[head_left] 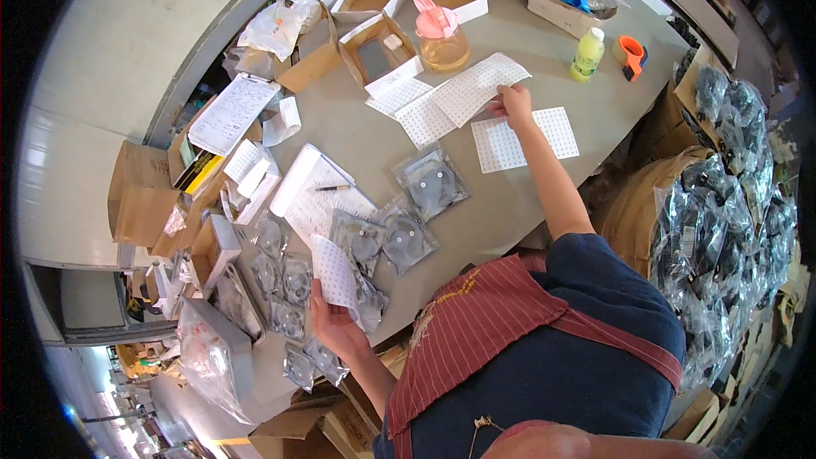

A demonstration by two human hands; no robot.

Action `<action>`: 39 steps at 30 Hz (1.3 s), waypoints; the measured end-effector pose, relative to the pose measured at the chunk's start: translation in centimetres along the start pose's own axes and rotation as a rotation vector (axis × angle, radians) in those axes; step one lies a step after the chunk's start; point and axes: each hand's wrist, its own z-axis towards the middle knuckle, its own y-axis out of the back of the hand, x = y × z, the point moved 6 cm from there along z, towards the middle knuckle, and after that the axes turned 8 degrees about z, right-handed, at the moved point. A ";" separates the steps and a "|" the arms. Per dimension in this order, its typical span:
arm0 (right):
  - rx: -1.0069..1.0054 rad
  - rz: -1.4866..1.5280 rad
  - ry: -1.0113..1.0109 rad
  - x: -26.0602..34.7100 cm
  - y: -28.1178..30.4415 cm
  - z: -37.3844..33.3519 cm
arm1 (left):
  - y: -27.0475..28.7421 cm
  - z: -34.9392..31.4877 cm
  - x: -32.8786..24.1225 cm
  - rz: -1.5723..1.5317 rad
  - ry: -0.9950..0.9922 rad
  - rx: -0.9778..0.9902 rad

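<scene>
My left hand (338, 323) holds a curled white label sheet (334, 272) with rows of small printed marks, above clear plastic bags at the table's near left. Farther off, my right hand (512, 107) pinches the edge of another white label sheet (483, 85), which overlaps more such sheets (421, 121). A separate label sheet (544, 138) lies flat beneath my right wrist. Between my hands rest bagged dark round parts (432, 185), each with pale dots. Beside them an open notebook (310, 191) carries a pen (336, 188).
Open cardboard boxes (374, 55), a pink-lidded jug (442, 38), a yellow-green bottle (587, 55) and an orange tape dispenser (631, 57) stand on the far part of the table (510, 21). At right, a big carton (637, 212) overflows with bagged parts. A clipboard (234, 115) leans at left.
</scene>
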 end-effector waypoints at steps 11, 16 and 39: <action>0.070 0.306 -0.114 -2.3 -4.5 -0.9 | -1.1 -1.3 -0.8 0.011 -0.013 -0.081; 0.041 0.338 -0.119 -2.5 -4.8 -2.3 | -0.2 -1.9 -0.5 0.004 -0.050 -0.108; 0.730 -1.223 0.529 3.0 -2.9 -11.0 | -1.5 -3.3 0.3 0.037 -0.119 -0.091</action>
